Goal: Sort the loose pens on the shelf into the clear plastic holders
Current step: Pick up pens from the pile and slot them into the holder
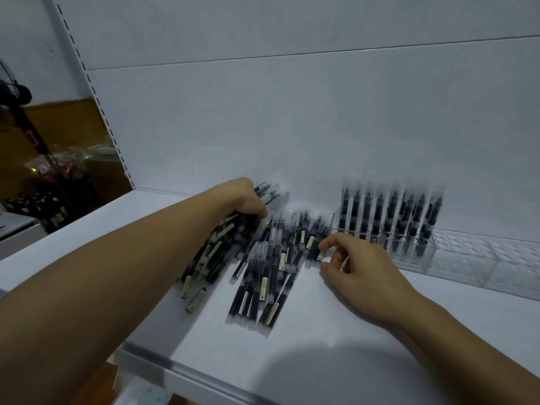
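1. Forearms reach in over the front edge of the shelf [321, 361]. The loose pens [263, 267] lie heaped mid-shelf between the hands.
2. The left hand [245, 200] curls its fingers round a bunch at the heap's back-left, probably to corral them (blur hides detail).
3. The right hand [359, 267] pinches one pen [321, 255] by its end between thumb and forefinger, likely because it lies nearest the holders.
4. The filled holder [391, 229] stands just right of the heap, with an empty holder [482, 264] beside it.
5. Upright pens crowd its slots, so a free one is hard to spot. A fan [14, 92] stands off left.
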Demonstrator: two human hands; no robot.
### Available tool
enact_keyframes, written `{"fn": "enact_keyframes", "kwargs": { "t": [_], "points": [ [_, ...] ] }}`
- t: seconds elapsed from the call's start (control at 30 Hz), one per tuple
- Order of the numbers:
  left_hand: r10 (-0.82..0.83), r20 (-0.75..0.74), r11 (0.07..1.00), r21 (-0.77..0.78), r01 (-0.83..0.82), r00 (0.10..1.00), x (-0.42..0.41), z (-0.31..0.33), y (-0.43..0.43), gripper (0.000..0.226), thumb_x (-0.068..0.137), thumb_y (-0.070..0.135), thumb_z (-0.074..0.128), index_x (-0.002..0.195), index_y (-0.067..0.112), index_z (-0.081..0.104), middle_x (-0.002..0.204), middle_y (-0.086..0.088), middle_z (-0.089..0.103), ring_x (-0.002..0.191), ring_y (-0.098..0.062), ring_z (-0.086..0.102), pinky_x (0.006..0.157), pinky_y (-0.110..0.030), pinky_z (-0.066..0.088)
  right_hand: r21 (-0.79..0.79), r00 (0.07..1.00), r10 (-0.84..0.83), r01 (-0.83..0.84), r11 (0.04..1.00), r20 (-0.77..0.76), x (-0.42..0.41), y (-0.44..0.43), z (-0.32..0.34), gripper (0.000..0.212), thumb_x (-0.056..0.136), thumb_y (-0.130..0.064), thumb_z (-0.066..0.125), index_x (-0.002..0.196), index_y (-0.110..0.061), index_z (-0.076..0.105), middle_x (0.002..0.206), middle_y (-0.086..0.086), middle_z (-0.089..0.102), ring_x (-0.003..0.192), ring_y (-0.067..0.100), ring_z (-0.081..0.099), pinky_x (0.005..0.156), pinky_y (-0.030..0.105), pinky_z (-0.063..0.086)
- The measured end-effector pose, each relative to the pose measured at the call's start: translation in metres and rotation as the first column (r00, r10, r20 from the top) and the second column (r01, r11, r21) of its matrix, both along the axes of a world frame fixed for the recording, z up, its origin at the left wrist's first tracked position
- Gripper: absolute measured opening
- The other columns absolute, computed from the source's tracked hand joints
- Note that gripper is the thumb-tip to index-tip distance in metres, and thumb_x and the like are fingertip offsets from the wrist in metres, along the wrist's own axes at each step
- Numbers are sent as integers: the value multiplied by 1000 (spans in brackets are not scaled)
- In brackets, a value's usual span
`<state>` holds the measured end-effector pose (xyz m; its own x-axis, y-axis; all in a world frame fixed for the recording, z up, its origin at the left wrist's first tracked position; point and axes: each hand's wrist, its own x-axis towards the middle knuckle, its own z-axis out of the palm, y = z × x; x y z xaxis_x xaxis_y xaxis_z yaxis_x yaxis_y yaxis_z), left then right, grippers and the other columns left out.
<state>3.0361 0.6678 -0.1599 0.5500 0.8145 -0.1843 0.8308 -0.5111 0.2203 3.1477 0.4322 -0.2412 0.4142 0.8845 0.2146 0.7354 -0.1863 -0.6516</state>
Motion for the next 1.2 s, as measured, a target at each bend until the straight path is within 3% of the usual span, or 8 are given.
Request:
{"fn": "enact_keyframes", "kwargs": {
  "t": [0.2,0.33,0.53,0.73,0.9,1.0,1.1,1.2],
  "points": [
    [-11,245,996,-84,32,970,-5,11,4,22,80,15,75,84,5,55,80,-10,60,68,-24,60,57,-33,51,-1,1000,17,-17,1000,14,0,0,-1,23,96,-32,67,118,-39,62,79,-12,65,73,4,62,69,28,54],
    [-17,443,993,-98,67,896,-9,19,7,11,78,6,70,83,1,62,80,-20,73,73,-35,74,71,-53,61,-3,1000,24,-24,1000,13,0,-1,-1,23,97,-32,67,119,-38,62,80,-10,65,74,3,61,69,26,53],
    [-86,678,996,71,52,730,-14,39,10,13,80,14,68,75,13,56,71,-10,63,64,-25,62,63,-42,58,-12,1000,24,-24,1000,19,-1,1,-1,25,97,-32,67,121,-38,62,80,-10,65,76,4,62,71,25,53],
    [-67,897,998,70,10,436,-18,62,-2,8,77,10,64,78,9,57,69,-15,53,60,-21,51,56,-37,46,51,999,26,-24,998,-21,-3,-2,4,19,98,-28,66,114,-37,63,79,-9,63,76,4,59,65,17,48],
    [68,992,985,-83,149,105,-10,81,-36,17,83,4,62,74,11,50,64,-8,53,62,-24,54,53,-31,48,311,920,104,20,950,-378,-14,-3,19,14,95,-36,66,109,-36,67,94,-11,67,89,9,64,74,21,54],
    [171,985,943,-155,296,-31,0,76,-56,20,85,2,61,71,12,51,58,-3,52,57,-21,53,56,-32,46,323,729,174,69,944,-662,-17,-2,26,46,86,-57,53,126,-36,62,121,-4,69,106,13,70,87,34,61],
    [310,942,880,-231,416,-132,14,62,-76,20,85,1,59,70,11,51,60,-4,51,54,-19,52,57,-33,45,290,289,242,136,947,-926,-22,0,30,62,89,-65,46,138,-29,57,131,8,68,115,29,70,99,53,56],
    [333,928,866,-229,445,-169,28,43,-95,21,85,-1,60,70,11,51,57,-2,53,55,-20,52,59,-33,45,298,-59,327,287,910,-943,-21,0,37,62,101,-60,39,134,-11,61,122,23,71,114,43,69,97,54,56]
  ]
}}
